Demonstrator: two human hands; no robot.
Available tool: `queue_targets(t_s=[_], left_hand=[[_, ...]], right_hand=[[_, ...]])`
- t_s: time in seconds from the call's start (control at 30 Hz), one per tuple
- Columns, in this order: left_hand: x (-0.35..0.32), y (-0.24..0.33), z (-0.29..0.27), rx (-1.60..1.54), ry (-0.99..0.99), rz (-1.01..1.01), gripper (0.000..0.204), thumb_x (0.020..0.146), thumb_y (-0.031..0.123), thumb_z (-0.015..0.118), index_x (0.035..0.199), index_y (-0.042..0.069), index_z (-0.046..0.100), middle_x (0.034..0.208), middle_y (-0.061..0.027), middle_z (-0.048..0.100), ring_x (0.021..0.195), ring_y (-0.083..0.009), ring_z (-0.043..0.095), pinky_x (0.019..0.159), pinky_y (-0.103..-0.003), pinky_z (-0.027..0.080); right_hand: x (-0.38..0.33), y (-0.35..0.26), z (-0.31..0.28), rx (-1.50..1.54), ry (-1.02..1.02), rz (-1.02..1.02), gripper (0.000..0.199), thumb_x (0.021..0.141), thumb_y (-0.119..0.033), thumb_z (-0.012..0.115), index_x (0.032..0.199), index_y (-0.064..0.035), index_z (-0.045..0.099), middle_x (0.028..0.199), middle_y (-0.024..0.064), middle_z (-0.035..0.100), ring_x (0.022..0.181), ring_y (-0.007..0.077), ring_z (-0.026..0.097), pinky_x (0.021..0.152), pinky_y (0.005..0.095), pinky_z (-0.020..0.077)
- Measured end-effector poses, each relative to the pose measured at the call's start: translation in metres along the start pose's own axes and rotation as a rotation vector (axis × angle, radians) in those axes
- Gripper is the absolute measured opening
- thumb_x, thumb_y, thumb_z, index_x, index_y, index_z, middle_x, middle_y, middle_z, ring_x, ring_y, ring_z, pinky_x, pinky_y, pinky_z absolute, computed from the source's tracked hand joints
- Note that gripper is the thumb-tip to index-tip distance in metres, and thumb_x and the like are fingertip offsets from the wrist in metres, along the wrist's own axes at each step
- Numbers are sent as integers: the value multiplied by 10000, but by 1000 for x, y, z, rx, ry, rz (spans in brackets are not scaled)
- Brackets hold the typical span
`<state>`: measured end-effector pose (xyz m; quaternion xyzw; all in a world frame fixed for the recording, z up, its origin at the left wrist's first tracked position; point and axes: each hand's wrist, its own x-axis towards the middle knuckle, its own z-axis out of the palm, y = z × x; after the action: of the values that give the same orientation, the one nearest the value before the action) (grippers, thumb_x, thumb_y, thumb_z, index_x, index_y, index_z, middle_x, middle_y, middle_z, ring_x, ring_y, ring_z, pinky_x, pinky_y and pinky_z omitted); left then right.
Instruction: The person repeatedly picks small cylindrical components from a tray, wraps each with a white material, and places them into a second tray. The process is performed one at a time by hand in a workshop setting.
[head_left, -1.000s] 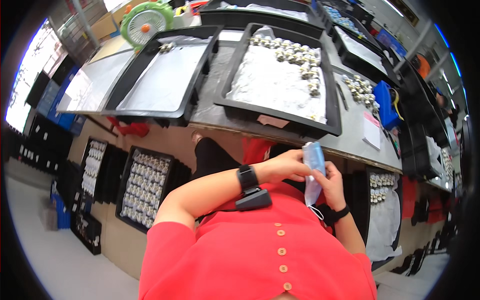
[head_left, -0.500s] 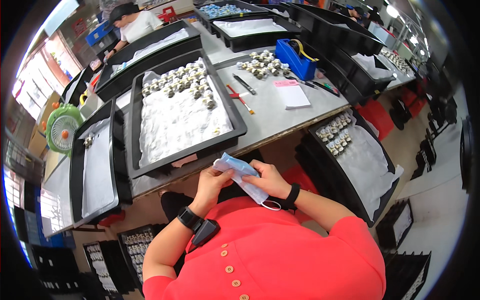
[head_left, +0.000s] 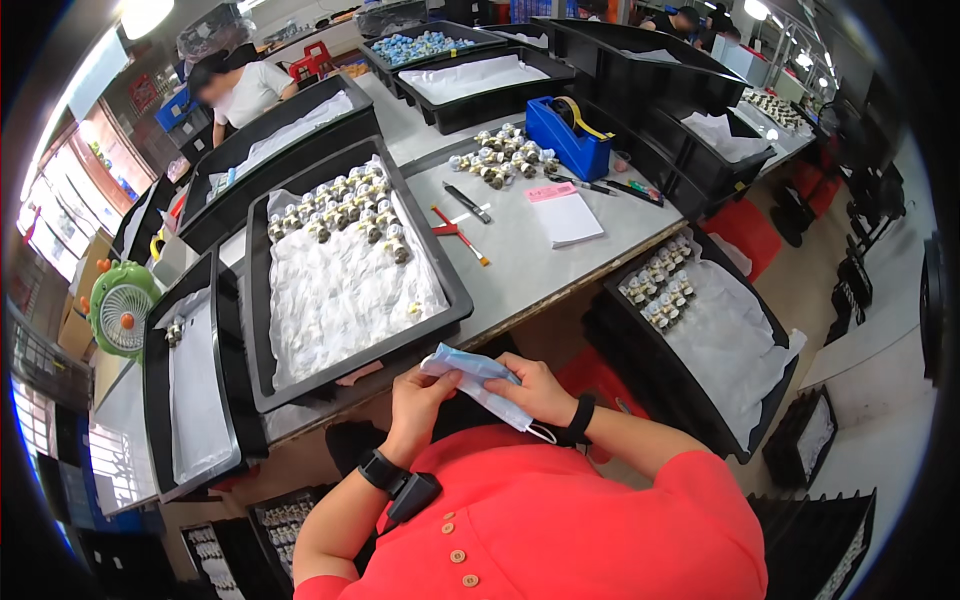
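Both hands hold a light blue face mask (head_left: 478, 378) in front of the chest: the left hand (head_left: 418, 398) grips its left end, the right hand (head_left: 538, 390) its middle. Just beyond, a black tray (head_left: 455, 300) with small metal parts (head_left: 340, 215) sits on the grey tabletop (head_left: 530, 265).

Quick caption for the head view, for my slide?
Both hands, left hand and right hand, hold a light-blue face mask beside a black tray of small metal parts.

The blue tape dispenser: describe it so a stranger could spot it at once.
Start at the long grey table and go to its far edge, past the white notepad. The tape dispenser sits there beside a cluster of small metal parts. It is the only bright blue block on the tabletop, with a yellow band arching over it.
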<state>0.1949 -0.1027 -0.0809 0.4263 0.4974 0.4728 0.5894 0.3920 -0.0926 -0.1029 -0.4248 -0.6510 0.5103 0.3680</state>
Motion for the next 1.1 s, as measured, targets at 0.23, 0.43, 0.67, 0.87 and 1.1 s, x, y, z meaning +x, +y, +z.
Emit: queue_targets(t_s=[0.23, 0.43, 0.67, 0.87, 1.1], left_hand=[[6, -3, -7, 43, -48, -43, 136, 828, 124, 664, 902, 11, 661, 814, -34, 654, 696, -77, 568, 629, -218, 438], [9, -12, -16, -5, -182, -219, 218, 862, 162, 630, 1024, 16, 613, 904, -50, 660, 779, -118, 624, 666, -221, 466], [2, -14, -27, -56, -240, -461, 404, 888, 192, 596, 1244, 38, 484, 1056, -78, 621, 871, -135, 620, 722, -222, 469], [7, -19, -23, -105, -273, -444, 388, 899, 166, 571, 1252, 33, 478, 1055, -86, 615, 878, -146, 616, 743, -234, 483], [7, -24, -28, -118, -250, -471, 365, 907, 161, 554, 1242, 32, 482, 1060, -89, 610, 885, -150, 610, 749, -244, 483]], right_hand=[[2, 7, -1, -32, 40, -29, 231, 859, -216, 619, 974, -18, 596, 806, 94, 650, 744, 130, 607, 685, 289, 476], [2, 34, -4, -20, -62, 90, 254, 850, -257, 625, 952, -26, 608, 789, 85, 647, 731, 118, 593, 675, 293, 469], [-19, 65, -25, 9, 104, 233, 264, 841, -249, 622, 957, -12, 629, 797, 91, 656, 732, 128, 599, 684, 306, 473], [-36, 58, -66, 90, 283, 174, 203, 875, -195, 588, 966, -15, 607, 835, 18, 627, 749, 67, 544, 679, 254, 462], [-60, 26, -207, 304, 759, 111, 226, 865, -173, 583, 1033, -25, 556, 874, -3, 581, 760, 82, 540, 706, 243, 441]])
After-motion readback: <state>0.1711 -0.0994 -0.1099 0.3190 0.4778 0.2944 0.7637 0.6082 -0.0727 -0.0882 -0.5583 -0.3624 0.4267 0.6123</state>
